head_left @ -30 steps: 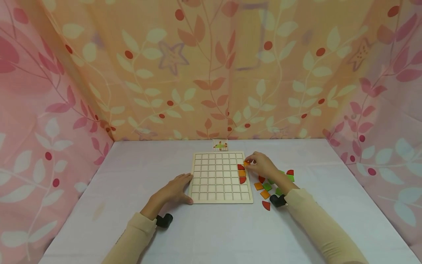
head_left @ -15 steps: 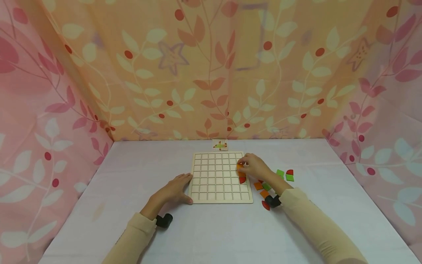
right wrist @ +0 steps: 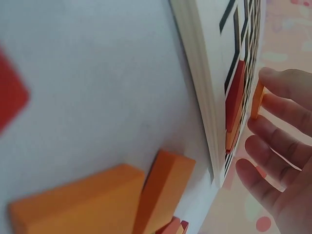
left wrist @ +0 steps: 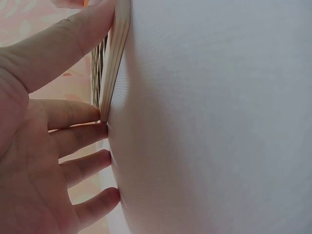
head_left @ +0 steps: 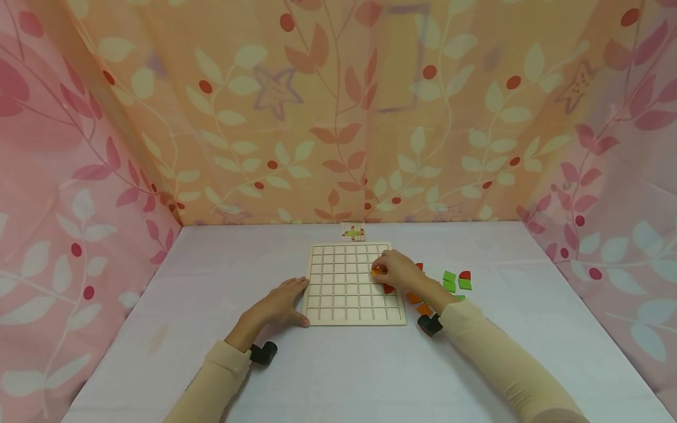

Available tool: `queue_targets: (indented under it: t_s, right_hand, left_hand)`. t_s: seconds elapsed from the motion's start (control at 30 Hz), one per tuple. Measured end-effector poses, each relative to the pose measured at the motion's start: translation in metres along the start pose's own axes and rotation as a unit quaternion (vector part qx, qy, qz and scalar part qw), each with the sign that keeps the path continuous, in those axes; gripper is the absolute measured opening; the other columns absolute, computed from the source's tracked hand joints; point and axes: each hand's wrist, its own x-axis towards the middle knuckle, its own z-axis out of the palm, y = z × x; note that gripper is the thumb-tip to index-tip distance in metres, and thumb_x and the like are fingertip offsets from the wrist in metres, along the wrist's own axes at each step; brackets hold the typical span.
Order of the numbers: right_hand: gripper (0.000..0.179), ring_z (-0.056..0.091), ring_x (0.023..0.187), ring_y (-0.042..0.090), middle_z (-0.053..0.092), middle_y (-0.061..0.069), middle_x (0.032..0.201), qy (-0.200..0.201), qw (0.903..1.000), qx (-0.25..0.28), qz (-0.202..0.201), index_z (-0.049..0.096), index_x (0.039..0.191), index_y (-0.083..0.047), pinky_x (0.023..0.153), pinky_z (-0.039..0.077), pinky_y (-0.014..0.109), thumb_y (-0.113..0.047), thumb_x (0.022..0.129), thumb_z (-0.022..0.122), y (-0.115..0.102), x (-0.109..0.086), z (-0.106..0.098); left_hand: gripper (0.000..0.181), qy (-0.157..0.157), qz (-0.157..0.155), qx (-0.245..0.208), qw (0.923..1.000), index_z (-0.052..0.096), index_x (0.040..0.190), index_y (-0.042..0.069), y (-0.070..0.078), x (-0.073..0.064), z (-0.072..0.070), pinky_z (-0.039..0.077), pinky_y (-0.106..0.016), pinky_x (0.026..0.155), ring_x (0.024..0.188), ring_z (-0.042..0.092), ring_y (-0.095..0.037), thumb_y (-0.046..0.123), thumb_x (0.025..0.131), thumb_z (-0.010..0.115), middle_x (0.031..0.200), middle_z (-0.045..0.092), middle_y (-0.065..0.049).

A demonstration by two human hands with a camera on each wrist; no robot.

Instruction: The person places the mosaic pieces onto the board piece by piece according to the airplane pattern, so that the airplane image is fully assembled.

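My right hand (head_left: 399, 271) pinches an orange square tile (right wrist: 257, 101) between thumb and fingers, close over the right part of a wooden grid board (head_left: 338, 305). On the board's right column sits a red quarter-round tile (head_left: 389, 289), partly covered by that hand; the right wrist view shows red and orange tiles lying in a row there. At the board's left edge, my left hand (head_left: 287, 301) rests with thumb and fingers spread. Its thumb and fingertips touch the board's side (left wrist: 114, 63) and the tabletop in the left wrist view.
Loose tiles lie right of the board: green squares (head_left: 449, 286), a red quarter-round (head_left: 465, 275) and orange squares (head_left: 414, 298), some hidden under the right forearm. Behind the board lies a small pattern card (head_left: 352, 232). Floral cloth walls (head_left: 338, 117) enclose the white table.
My right hand has carried the orange square tile leftward from the board's right edge to over the grid, now left of the right column. My left hand has stayed in place.
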Motion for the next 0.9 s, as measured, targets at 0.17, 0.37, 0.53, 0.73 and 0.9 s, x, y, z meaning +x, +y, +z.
queue_targets:
  t_s: [0.17,0.37,0.53,0.73,0.9]
  right_hand:
    - [0.027,0.048,0.078,0.016,0.059,0.001,0.083,-0.004,0.9999,-0.015,-0.008,0.075,0.103,-0.008,0.068,0.041,0.028,-0.026,0.083,0.077,-0.0024,0.0014,0.0017]
    - [0.025,0.049,0.081,0.016,0.059,0.0,0.086,-0.013,0.9995,-0.029,-0.004,0.075,0.102,-0.011,0.068,0.041,0.027,-0.028,0.083,0.077,-0.0038,0.0027,0.0032]
    - [0.024,0.046,0.08,0.016,0.056,0.0,0.084,-0.022,0.9993,-0.031,-0.001,0.075,0.102,-0.011,0.067,0.039,0.027,-0.028,0.085,0.076,-0.0025,0.0042,0.0046]
    - [0.022,0.044,0.077,0.015,0.053,0.0,0.081,-0.024,0.9991,-0.035,-0.004,0.075,0.1,-0.012,0.065,0.037,0.025,-0.028,0.084,0.076,-0.0008,0.0055,0.0064]
    - [0.023,0.045,0.078,0.015,0.055,0.0,0.083,-0.026,0.9989,-0.039,-0.001,0.076,0.1,-0.011,0.065,0.038,0.025,-0.028,0.084,0.076,-0.0007,0.006,0.0072]
  left_hand:
    - [0.099,-0.001,-0.001,0.002,1.0,0.034,0.15,0.004,-0.0006,0.0008,0.0007,0.025,-0.058,0.116,0.148,0.024,-0.038,0.033,0.071,0.086,0.158,0.032,-0.014]
    - [0.099,-0.002,-0.002,0.001,1.0,0.034,0.151,0.005,-0.0007,0.0004,0.0001,0.025,-0.058,0.117,0.148,0.023,-0.037,0.032,0.071,0.086,0.159,0.032,-0.014]
    - [0.1,0.001,-0.002,0.0,1.0,0.034,0.151,0.005,-0.0003,0.0006,-0.0015,0.025,-0.058,0.117,0.148,0.024,-0.037,0.031,0.07,0.086,0.159,0.032,-0.014]
    - [0.1,0.004,0.002,-0.003,1.0,0.034,0.151,0.004,-0.0007,0.0023,-0.0007,0.025,-0.059,0.116,0.148,0.024,-0.037,0.031,0.07,0.087,0.158,0.032,-0.014]
    - [0.101,0.003,0.0,-0.006,1.0,0.034,0.151,0.004,-0.0013,0.0025,0.0009,0.025,-0.058,0.117,0.148,0.024,-0.037,0.031,0.069,0.087,0.158,0.032,-0.014]
